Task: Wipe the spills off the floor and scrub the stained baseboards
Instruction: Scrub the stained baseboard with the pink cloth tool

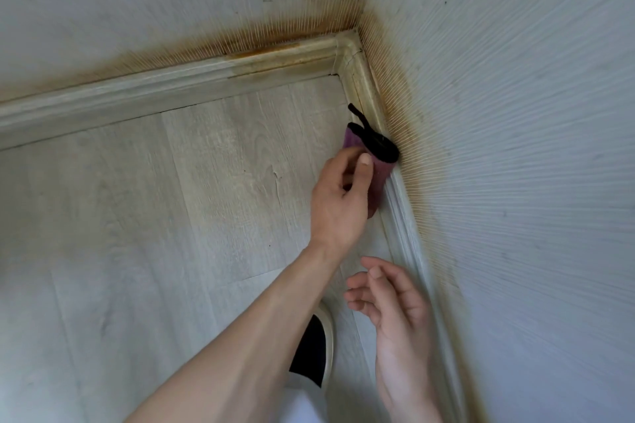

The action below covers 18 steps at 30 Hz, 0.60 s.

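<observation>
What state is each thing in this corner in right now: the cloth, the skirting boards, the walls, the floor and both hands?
Purple cloth: gripped, pressed against the right-hand baseboard.
Right-hand baseboard: yellowed near the corner, paler nearer the camera.
Back baseboard: brown-stained towards the corner.
Walls: rusty brown staining just above both baseboards.
Floor: no spill visible.
Left hand: grips the cloth.
Right hand: empty, fingers loosely curled.

Purple cloth (379,178) w/ black trim; orange-brown stains on pale baseboard (364,86); grey wood-grain floor (171,199).
</observation>
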Each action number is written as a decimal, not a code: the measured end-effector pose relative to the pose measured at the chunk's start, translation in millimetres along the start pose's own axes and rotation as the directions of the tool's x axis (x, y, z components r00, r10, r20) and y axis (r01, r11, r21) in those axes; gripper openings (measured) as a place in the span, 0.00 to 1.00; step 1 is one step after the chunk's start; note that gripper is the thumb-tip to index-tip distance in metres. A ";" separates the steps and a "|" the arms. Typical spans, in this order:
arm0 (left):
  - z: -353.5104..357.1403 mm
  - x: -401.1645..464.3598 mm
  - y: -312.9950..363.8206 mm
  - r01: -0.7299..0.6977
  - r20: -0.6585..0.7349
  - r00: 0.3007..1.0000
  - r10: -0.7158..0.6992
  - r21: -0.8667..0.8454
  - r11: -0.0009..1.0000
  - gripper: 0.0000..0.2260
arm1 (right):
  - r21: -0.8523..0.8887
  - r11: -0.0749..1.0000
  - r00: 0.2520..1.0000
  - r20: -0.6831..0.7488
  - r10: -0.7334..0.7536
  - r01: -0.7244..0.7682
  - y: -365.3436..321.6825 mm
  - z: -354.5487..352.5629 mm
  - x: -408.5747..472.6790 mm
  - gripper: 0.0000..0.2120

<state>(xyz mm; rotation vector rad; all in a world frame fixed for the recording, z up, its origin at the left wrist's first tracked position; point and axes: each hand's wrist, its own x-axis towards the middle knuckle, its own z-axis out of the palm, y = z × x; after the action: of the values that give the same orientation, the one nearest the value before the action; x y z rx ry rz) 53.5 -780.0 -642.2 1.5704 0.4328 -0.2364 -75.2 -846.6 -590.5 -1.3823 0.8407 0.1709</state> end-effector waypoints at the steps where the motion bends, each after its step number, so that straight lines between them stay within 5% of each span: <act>1: 0.2 -1.6 -2.5 -0.003 0.010 1.000 0.004 -0.025 1.000 0.08 | -0.001 1.000 1.000 0.007 0.001 -0.001 1.2 0.0 -0.8 0.10; 11: 8.9 -11.5 -8.6 -0.004 0.009 1.000 0.006 -0.156 0.988 0.15 | 0.031 0.999 0.999 0.019 0.029 -0.030 5.1 -3.2 0.5 0.09; 18: 16.0 -4.3 1.3 -0.050 -0.063 0.997 0.047 -0.043 0.998 0.04 | 0.010 0.999 0.999 0.018 0.033 -0.033 7.4 -6.3 0.8 0.03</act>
<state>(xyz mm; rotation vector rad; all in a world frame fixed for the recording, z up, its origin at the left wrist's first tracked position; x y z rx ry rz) 52.0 -796.4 -640.1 1.5454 0.4453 -0.1403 -81.5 -850.9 -596.5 -1.3557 0.8489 0.2032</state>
